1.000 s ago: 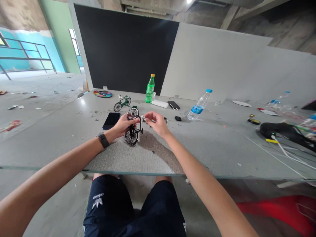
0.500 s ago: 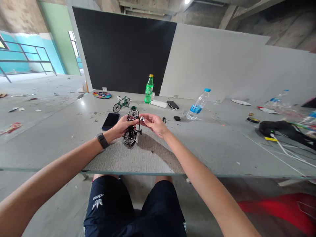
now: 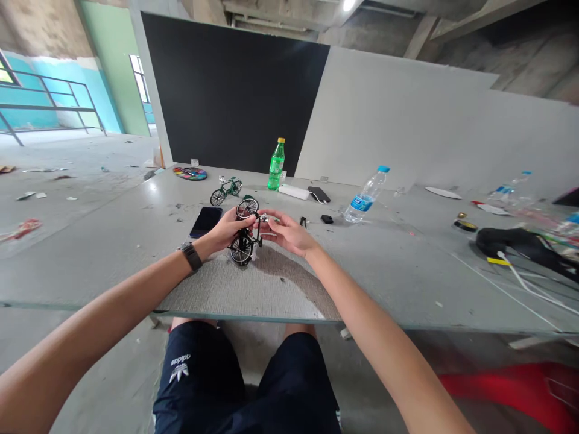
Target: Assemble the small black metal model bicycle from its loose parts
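A small black model bicycle [image 3: 241,248] is held tilted over the table, its two wheels toward my left side. My left hand [image 3: 231,226] grips it by the frame between the wheels, thumb on the near side. At its silver handlebar, my right hand [image 3: 288,232] has the thumb and fingers closed round the small part; the fingertips are partly hidden. Behind them a second, green model bicycle [image 3: 227,189] stands upright. A dark phone [image 3: 205,222] lies flat just left of my left hand. To the right of my right hand lie a small black piece [image 3: 303,222] and a black block [image 3: 326,219].
A green bottle [image 3: 276,165] and a tilted-looking water bottle [image 3: 367,195] stand farther back. A white power bank [image 3: 294,192], another phone [image 3: 319,194] and a paint palette [image 3: 190,173] lie along the back. Tape [image 3: 465,225] and a black strap with cables [image 3: 511,241] lie right.
My right fingers have loosened and spread slightly at the handlebar. The bicycle stays in my left hand; the whole view has shifted a little.
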### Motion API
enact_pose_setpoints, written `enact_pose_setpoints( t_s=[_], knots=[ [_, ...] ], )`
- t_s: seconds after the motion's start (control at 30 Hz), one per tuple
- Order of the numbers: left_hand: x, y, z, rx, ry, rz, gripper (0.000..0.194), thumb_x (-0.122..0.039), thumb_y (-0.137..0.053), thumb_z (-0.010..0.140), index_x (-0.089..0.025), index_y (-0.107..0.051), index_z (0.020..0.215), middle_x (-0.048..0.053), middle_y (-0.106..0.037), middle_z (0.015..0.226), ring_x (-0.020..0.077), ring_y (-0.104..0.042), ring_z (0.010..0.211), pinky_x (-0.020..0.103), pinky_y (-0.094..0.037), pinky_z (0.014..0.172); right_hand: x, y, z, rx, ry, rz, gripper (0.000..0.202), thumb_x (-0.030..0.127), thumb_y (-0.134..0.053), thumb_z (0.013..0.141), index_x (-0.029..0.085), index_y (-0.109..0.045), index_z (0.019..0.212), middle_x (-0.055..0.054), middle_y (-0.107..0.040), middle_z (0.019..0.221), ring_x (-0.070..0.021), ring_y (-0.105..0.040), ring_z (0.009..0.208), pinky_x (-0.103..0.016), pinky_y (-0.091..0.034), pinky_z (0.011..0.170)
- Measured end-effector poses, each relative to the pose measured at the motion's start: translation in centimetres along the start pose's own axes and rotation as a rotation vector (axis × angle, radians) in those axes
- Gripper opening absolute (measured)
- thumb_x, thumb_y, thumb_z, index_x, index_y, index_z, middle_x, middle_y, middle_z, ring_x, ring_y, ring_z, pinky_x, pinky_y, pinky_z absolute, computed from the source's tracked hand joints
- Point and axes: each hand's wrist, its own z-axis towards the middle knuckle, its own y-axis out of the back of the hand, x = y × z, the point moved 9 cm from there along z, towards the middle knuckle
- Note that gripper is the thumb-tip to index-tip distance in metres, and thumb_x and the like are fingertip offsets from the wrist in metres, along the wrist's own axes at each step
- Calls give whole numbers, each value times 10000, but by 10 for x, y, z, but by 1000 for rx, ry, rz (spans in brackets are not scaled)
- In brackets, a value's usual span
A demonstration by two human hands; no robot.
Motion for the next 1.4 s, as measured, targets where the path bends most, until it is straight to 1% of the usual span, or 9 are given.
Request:
enact_pose_setpoints(
  t_s=[0.23, 0.4, 0.63, 0.9, 0.97, 1.03, 1.17, 1.23, 1.4],
  knots=[
    [1, 0, -3, -22, 52, -117, 305, -296, -831, 774, -158, -603, 921, -3, -629, 763, 101, -606, 633, 227, -491, 576, 6, -16, -5, 45, 43, 85, 293, 379, -714, 912, 284, -676, 1187, -46, -729, 1151, -190, -657, 1160, -408, -496, 1089],
    [-1, 0, -2, -35, 33, -145, 357, -242, -858, 732, -167, -581, 945, -1, -659, 760, 110, -631, 619, 232, -507, 571, 3, -19, -2, 41, 56, 127, 342, 411, -724, 900, 256, -683, 1202, -40, -726, 1110, -178, -677, 1088, -393, -505, 1080],
    [-4, -7, -4, 13, 8, -124, 351, -296, -854, 744, -168, -568, 904, 14, -673, 724, 129, -640, 561, 258, -510, 538, 0, -15, 1, 24, 86, 107, 303, 431, -710, 911, 264, -684, 1162, -22, -707, 1025, -158, -692, 960, -373, -557, 1004],
    [-3, -6, -4, -8, -6, -117, 397, -311, -873, 715, -174, -552, 906, 6, -667, 737, 122, -634, 574, 250, -510, 541, 3, -14, 1, 23, 92, 26, 325, 464, -710, 903, 264, -675, 1157, -26, -720, 1041, -167, -714, 964, -389, -566, 1008],
    [-3, -2, -3, -45, -16, -109, 395, -301, -871, 715, -172, -555, 914, -1, -656, 749, 108, -624, 586, 238, -506, 549, 5, -12, 2, 3, 100, -49, 367, 505, -670, 920, 270, -656, 1201, -39, -728, 1068, -179, -716, 978, -417, -573, 998],
    [-4, 6, -2, -114, -42, -88, 393, -291, -869, 713, -173, -549, 910, -11, -642, 754, 97, -614, 598, 227, -501, 559, 11, -5, 3, -89, 158, -195, 382, 531, -635, 932, 277, -641, 1217, -48, -731, 1073, -190, -714, 977, -426, -598, 942],
    [-4, 20, -1, -226, -70, -44, 395, -296, -860, 716, -182, -520, 880, -24, -613, 739, 99, -610, 612, 226, -497, 566, 42, 4, -7, -328, 443, -699, 290, 456, -688, 905, 267, -674, 1124, -64, -710, 1155, -213, -680, 1043, -400, -594, 903],
    [-2, 19, -1, -219, -59, -36, 391, -303, -854, 721, -183, -517, 877, -22, -609, 744, 103, -613, 615, 231, -499, 569, 50, 0, -11, -355, 536, -875, 235, 410, -678, 918, 260, -678, 1099, -63, -714, 1144, -214, -676, 1040, -393, -583, 900],
    [-5, 10, -2, -172, -71, -11, 384, -301, -849, 727, -183, -516, 877, -21, -602, 757, 101, -606, 617, 237, -504, 575, 56, -1, -18, -395, 603, -1030, 157, 370, -581, 983, 257, -661, 1056, -40, -730, 978, -196, -688, 890, -378, -570, 841]
  ],
)
